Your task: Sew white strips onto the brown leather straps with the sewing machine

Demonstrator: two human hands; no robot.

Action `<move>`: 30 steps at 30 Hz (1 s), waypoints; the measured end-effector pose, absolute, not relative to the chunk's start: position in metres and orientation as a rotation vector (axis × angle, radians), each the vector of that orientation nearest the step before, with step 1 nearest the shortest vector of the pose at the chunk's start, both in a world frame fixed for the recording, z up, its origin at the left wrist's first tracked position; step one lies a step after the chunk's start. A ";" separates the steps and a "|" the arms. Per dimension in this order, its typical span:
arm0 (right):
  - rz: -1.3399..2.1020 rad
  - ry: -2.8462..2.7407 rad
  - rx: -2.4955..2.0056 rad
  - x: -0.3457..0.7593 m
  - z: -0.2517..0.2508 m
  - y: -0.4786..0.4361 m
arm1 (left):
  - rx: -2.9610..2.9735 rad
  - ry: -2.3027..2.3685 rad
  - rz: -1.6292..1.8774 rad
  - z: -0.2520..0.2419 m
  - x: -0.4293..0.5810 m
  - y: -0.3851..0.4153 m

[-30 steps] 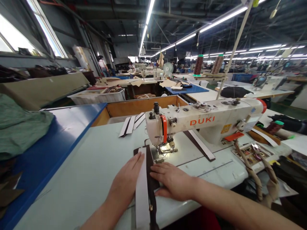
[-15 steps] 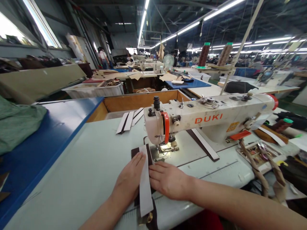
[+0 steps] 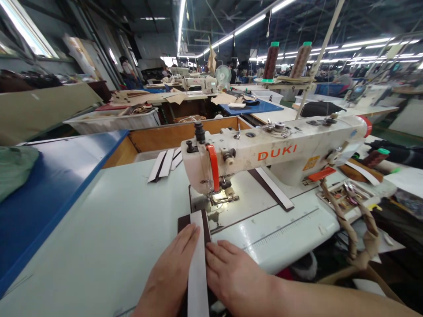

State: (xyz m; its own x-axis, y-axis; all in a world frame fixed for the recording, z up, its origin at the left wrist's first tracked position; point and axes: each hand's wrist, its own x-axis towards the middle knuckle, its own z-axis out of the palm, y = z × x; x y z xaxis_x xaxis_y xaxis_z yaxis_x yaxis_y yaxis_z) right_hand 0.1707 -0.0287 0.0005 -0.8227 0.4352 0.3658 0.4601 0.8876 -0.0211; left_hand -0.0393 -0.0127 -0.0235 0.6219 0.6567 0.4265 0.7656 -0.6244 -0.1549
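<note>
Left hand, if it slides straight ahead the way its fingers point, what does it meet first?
Probably the presser foot under the sewing machine head; the left hand lies flat on the strip, pointing there. Depth is unclear.

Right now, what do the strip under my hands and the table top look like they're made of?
Strip: a white, matte band on a dark brown backing, flat with clean-cut edges; probably leather or faux leather with a paper-like liner. Table top: pale, smooth laminate, going by its soft sheen under the lights.
</note>
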 end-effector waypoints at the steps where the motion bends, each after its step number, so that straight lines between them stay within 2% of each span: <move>1: -0.082 -2.693 -0.669 0.172 0.001 -0.033 | -2.505 -1.113 -0.473 -0.023 -0.036 -0.014; 10: -0.061 -2.611 -0.686 0.178 -0.009 -0.037 | -2.396 -0.956 -0.427 -0.018 -0.024 0.001; 18: -0.077 -2.597 -0.643 0.178 -0.023 -0.034 | -2.479 -1.130 -0.391 -0.032 -0.030 0.004; 30: -0.159 -2.505 -0.583 0.179 -0.028 -0.027 | -2.409 -1.110 -0.367 -0.024 -0.028 0.005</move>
State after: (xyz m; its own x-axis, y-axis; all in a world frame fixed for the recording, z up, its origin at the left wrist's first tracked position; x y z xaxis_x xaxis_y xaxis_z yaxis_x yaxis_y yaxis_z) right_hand 0.1788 -0.0265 -0.0276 -0.7501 0.3729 0.5463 0.4389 0.8985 -0.0106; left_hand -0.0276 0.0046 -0.0239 0.6388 0.6453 0.4191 0.7679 -0.5686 -0.2949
